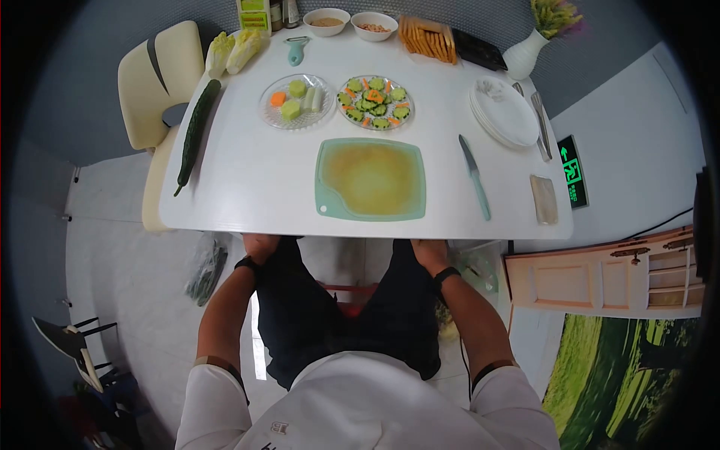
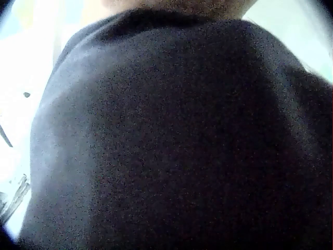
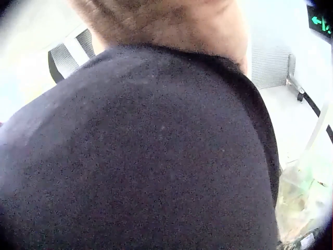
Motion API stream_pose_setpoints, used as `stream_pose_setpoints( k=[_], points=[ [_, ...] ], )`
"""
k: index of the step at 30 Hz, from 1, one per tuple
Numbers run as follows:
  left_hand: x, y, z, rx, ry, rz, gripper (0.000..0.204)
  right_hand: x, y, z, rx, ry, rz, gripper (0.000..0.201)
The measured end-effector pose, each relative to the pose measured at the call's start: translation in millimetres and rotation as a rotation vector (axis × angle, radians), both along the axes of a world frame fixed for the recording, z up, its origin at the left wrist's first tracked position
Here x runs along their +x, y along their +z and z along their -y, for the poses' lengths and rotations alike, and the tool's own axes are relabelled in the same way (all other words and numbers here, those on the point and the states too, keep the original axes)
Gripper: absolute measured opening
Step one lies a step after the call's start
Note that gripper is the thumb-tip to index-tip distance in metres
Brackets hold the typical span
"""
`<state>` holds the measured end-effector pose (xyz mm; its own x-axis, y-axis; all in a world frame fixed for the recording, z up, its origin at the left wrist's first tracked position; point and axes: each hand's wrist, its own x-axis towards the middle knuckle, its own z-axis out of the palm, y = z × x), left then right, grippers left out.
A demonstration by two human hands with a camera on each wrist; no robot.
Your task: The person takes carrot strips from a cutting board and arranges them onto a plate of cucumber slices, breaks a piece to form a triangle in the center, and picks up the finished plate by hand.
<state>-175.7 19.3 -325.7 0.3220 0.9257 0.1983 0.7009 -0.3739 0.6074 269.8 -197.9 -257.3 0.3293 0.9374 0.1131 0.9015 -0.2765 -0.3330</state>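
Note:
My left hand (image 1: 260,246) rests on the left knee, just below the table's front edge, its fingers hidden under the tabletop. Likewise, my right hand (image 1: 430,253) lies on the right knee, partly covered by the table. Dark trouser cloth (image 2: 171,135) fills the left wrist view, with a strip of the hand above it. In the right wrist view the palm side (image 3: 171,23) lies against the trouser leg (image 3: 145,146). Nearest on the table is a green cutting board (image 1: 371,180) with a wet yellowish stain. A knife (image 1: 475,180) with a pale green handle lies to its right.
Beyond the board stand a plate of arranged cucumber and carrot (image 1: 375,103) and a glass plate (image 1: 270,116) of cut vegetables. A cucumber (image 1: 196,139) lies left, near a peeler (image 1: 296,51). Stacked white plates (image 1: 502,112), bowls (image 1: 326,22) and a vase (image 1: 523,56) line the far side.

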Motion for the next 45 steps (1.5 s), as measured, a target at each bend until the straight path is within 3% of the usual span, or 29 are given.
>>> stream_pose_setpoints(
  k=[2, 4, 7, 12, 14, 17, 19, 23, 28, 30, 33, 36, 38, 41, 45],
  points=[
    [-0.9, 1.7, 12.8, 0.068, -0.047, 0.015, 0.047, -10.7, 6.2, 14.5, -0.125, -0.080, 0.038, 0.055],
    [17.6, 54.0, 31.3, 0.000, 0.090, -0.389, 0.048, -20.7, 12.3, 24.7, -0.156, -0.124, -0.019, 0.062],
    [23.1, 77.2, 45.1, -0.040, 0.033, -0.454, 0.049, -32.9, 25.3, 48.0, -0.223, -0.175, -0.141, 0.087],
    [31.7, 97.9, 53.0, -0.091, 0.034, -0.438, 0.052, -49.4, 26.3, 107.7, -0.054, -0.088, -0.323, 0.082],
    [33.2, 101.7, 54.4, -0.114, 0.023, -0.450, 0.055, -57.9, 34.4, 133.9, -0.087, -0.145, -0.562, 0.073],
    [34.7, 99.2, 57.7, -0.066, 0.033, -0.448, 0.057, -66.2, 39.9, 174.6, -0.008, -0.046, -0.649, 0.064],
    [34.8, 99.0, 56.0, -0.079, 0.033, -0.450, 0.057, -65.7, 46.3, 194.0, -0.252, -0.185, -0.901, 0.060],
    [36.6, 100.5, 55.3, -0.116, 0.030, -0.475, 0.059, -70.1, 47.5, 205.1, -0.286, -0.219, -1.009, 0.063],
    [29.7, 84.2, 51.5, -0.082, 0.034, -0.476, 0.062, -74.6, 28.4, 205.7, -0.185, -0.314, -0.951, 0.062],
    [30.1, 78.5, 47.3, -0.073, 0.046, -0.547, 0.060, -76.1, 28.6, 207.2, -0.164, -0.439, -1.110, 0.062],
    [28.7, 77.7, 46.4, -0.015, 0.024, -0.527, 0.057, -78.5, 41.6, 209.6, -0.160, -0.559, -1.008, 0.061],
    [24.6, 68.7, 41.6, 0.008, -0.007, -0.469, 0.057, -87.6, 54.7, 215.5, -0.224, -0.609, -1.094, 0.066],
    [25.5, 66.1, 37.8, -0.009, -0.013, -0.478, 0.058, -95.2, 59.0, 217.4, -0.093, -0.768, -1.342, 0.065],
    [27.6, 64.0, 36.8, -0.009, -0.012, -0.506, 0.059, -99.2, 77.8, 229.8, -0.042, -0.762, -1.544, 0.063],
    [32.5, 70.3, 38.6, -0.031, -0.009, -0.503, 0.059, -99.5, 93.7, 257.5, 0.026, -0.739, -1.569, 0.056]
  ],
)
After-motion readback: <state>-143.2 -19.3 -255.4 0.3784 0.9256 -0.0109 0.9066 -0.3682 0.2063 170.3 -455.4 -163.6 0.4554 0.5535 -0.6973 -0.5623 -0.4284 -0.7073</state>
